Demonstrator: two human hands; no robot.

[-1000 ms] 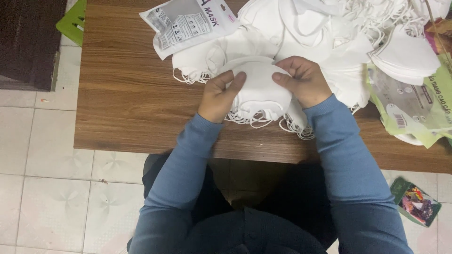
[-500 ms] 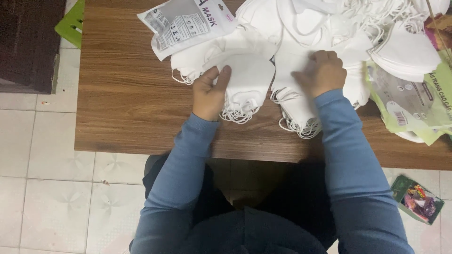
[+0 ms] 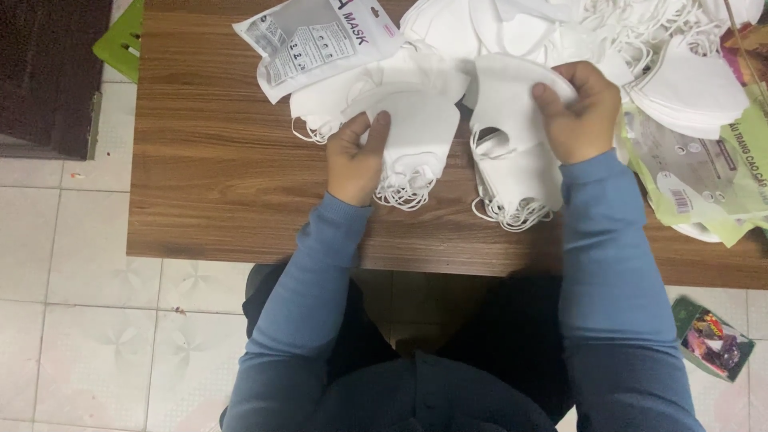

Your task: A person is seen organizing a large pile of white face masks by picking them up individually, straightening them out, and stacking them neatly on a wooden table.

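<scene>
so far two small stacks of folded white face masks [image 3: 416,136] lay sorted beside the heaped loose masks [image 3: 592,24]. left hand [image 3: 356,156] pressed flat-fingered on one stack; right hand [image 3: 580,112] pinched a mask [image 3: 512,96].

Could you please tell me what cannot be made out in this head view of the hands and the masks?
- How many masks are in the stack under the left hand: layers overlap.
- The right hand fingertips: hidden behind its mask stack.
- The loose mask pile: cut off by the top edge.
- The green packets: cut off at the right edge.
</scene>
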